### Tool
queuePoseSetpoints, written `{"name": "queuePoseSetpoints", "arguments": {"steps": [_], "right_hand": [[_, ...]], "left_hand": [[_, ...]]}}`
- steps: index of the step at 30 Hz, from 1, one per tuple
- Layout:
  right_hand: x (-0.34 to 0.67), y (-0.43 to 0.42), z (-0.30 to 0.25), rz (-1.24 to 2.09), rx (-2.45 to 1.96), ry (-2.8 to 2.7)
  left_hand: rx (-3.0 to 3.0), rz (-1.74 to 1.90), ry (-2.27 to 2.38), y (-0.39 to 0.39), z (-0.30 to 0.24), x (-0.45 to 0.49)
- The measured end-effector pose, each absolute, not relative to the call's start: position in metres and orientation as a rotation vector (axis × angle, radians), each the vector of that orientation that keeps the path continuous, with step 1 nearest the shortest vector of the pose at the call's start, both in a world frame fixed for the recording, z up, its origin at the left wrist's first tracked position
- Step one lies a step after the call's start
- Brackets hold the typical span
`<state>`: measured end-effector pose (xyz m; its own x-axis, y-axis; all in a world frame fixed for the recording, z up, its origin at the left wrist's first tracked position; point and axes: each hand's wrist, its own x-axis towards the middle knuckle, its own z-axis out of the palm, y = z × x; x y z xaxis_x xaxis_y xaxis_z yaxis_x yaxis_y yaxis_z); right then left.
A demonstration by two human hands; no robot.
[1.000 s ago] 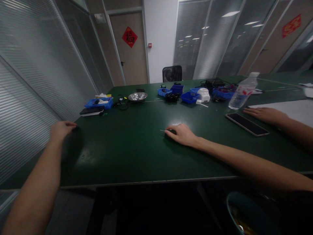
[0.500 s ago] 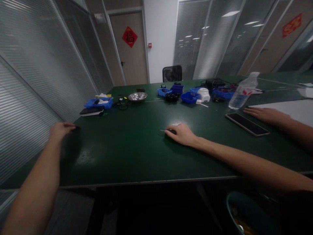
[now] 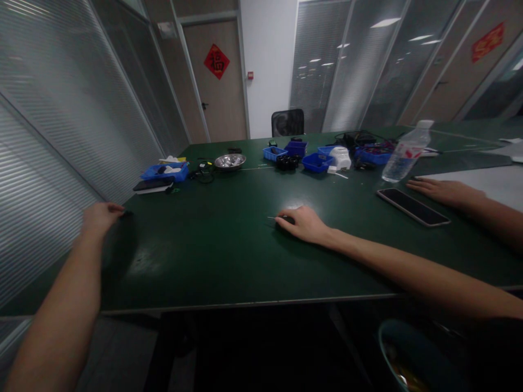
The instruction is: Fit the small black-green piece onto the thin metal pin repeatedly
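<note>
My left hand [image 3: 101,216] is at the table's left edge, its fingers pinched together. At their tips is a small dark object [image 3: 128,213], too small and dim to name. Over the middle of the green table [image 3: 204,250], my right hand [image 3: 302,224] rests low with thumb and forefinger closed in a ring. A thin metal rod [image 3: 271,218] sticks out to the left from between those fingertips. The rest of the rod is hidden by the hand.
Another person's hand [image 3: 447,191] lies flat at the right, near a phone [image 3: 412,207] and a water bottle [image 3: 407,152]. Farther back are a metal bowl [image 3: 230,161], a blue tray [image 3: 165,172] and blue bins [image 3: 316,162]. A bucket [image 3: 408,348] stands below the front edge.
My left hand has shifted very slightly left, and more of the dark object shows at its fingertips. My right hand and the rod stay where they were.
</note>
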<state>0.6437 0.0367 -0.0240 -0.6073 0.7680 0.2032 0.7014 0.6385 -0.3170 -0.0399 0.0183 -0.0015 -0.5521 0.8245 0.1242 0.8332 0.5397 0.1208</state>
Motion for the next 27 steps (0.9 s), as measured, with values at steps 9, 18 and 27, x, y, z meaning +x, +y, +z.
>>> {"name": "queuePoseSetpoints", "arguments": {"steps": [9,18,27], "right_hand": [[0.644,0.036,-0.021,0.305,-1.171,-2.556],[0.643,0.036,-0.024,0.29,-1.2,-2.55],[0.643,0.036,-0.022,0.301,-1.189,-2.556]], "left_hand": [[-1.489,-0.286,-2.629,0.019,-0.002,-0.04],[-1.524,-0.253,-2.597,0.013,-0.004,-0.033],[-1.569,-0.362,-2.568,0.018,-0.014,-0.054]]}}
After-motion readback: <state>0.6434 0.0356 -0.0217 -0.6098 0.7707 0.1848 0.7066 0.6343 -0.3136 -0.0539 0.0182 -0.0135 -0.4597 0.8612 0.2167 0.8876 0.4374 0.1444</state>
